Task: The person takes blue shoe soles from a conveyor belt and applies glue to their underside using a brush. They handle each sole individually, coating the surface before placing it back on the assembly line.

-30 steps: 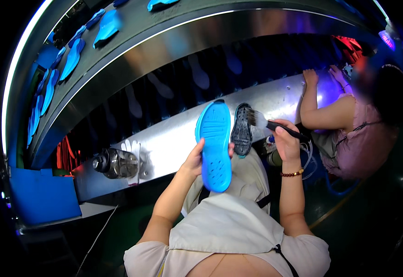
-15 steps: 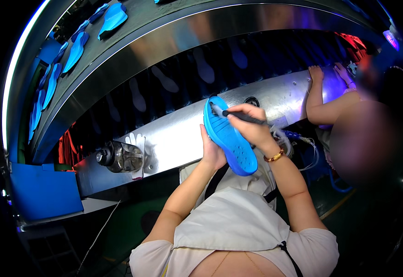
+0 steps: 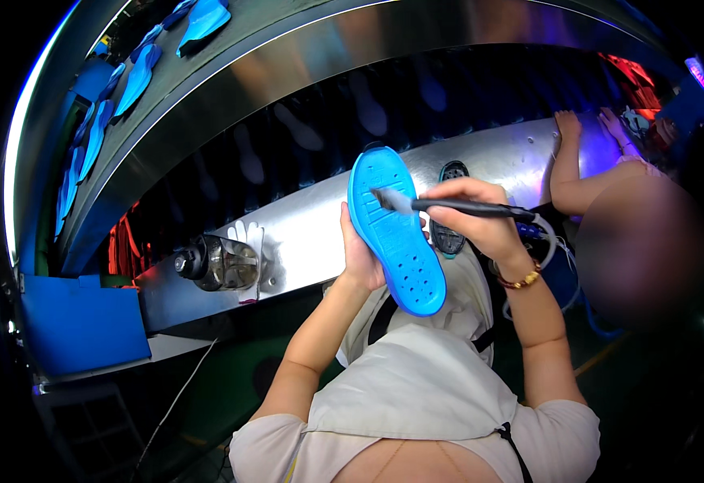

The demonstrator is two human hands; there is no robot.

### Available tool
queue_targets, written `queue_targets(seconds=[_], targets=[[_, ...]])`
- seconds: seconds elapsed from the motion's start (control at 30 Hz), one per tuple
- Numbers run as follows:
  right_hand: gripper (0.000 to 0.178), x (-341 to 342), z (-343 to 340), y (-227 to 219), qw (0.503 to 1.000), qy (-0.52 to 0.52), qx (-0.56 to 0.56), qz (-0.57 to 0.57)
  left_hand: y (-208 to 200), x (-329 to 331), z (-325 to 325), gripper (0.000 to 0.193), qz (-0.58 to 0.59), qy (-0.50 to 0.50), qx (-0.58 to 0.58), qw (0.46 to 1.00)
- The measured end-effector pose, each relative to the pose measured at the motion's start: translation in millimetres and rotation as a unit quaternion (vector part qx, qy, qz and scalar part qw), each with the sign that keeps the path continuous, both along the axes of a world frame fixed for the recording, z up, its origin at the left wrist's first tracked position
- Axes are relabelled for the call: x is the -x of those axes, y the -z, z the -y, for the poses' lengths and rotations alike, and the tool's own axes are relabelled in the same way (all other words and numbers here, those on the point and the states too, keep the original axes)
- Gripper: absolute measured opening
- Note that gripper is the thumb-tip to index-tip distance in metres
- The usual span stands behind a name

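Observation:
A bright blue shoe sole (image 3: 407, 249), with grooves and small holes in its face, is tilted up in front of me. My left hand (image 3: 360, 253) grips it around its left edge, and fingertips show past its right edge. In my right hand (image 3: 481, 221) is a black-handled brush (image 3: 471, 208), held like a pen. Its pale bristles with a dark tip are at the upper half of the sole's face; whether they touch it I cannot tell. A black outsole (image 3: 449, 235) sits behind the blue sole, partly covered by my right hand.
A metal ledge (image 3: 308, 245) runs across, bearing a clear bottle with a black lid (image 3: 225, 263) and a white glove (image 3: 251, 241). Blue soles (image 3: 138, 79) lie on the curved belt beyond. Another person's hand (image 3: 567, 123) rests at the right. A pale hose (image 3: 550, 235) hangs beside my right wrist.
The blue sole has turned more face-on toward me. My right hand and the brush have shifted right, and more of the black outsole shows. The whole view has shifted slightly.

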State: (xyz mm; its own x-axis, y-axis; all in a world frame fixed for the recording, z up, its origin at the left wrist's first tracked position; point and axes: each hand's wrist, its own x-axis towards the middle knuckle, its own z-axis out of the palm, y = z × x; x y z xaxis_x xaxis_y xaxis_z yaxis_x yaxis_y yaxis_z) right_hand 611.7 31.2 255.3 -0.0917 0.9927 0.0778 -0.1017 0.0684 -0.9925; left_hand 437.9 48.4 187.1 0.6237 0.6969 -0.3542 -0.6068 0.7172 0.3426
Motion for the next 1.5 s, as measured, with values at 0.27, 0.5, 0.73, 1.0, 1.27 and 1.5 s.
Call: queue_targets(seconds=[0.27, 0.5, 0.73, 1.0, 1.27, 1.5], targets=[[0.016, -4.8, 3.5, -6.3, 0.988, -0.131, 0.065, -0.043, -22.4, -0.5, -4.3, 0.08, -0.043, -0.04, -0.011, 0.998], [0.016, -10.1, 6.8, -1.3, 0.974, -0.196, -0.106, 0.046, -26.1, -1.6, -14.8, 0.091, -0.045, -0.068, -0.15, 0.985], [0.019, -14.3, 13.5, 0.0, 0.966, -0.171, -0.164, 0.102, -38.5, -2.5, -24.5, 0.092, -0.031, -0.155, -0.153, 0.976], [0.02, -20.0, 20.9, 14.2, 0.981, -0.135, -0.126, 0.06, -52.3, -1.2, -35.6, 0.083, -0.051, -0.186, -0.164, 0.967], [0.018, -21.1, 28.6, 27.9, 0.978, -0.065, 0.071, -0.187, -57.3, -4.1, -39.1, 0.079, 0.004, -0.137, -0.128, 0.982], [0.019, -4.4, 38.2, 13.9, 0.987, -0.072, 0.066, -0.127, -25.0, -4.3, -8.7, 0.06, 0.022, -0.034, -0.121, 0.992]])
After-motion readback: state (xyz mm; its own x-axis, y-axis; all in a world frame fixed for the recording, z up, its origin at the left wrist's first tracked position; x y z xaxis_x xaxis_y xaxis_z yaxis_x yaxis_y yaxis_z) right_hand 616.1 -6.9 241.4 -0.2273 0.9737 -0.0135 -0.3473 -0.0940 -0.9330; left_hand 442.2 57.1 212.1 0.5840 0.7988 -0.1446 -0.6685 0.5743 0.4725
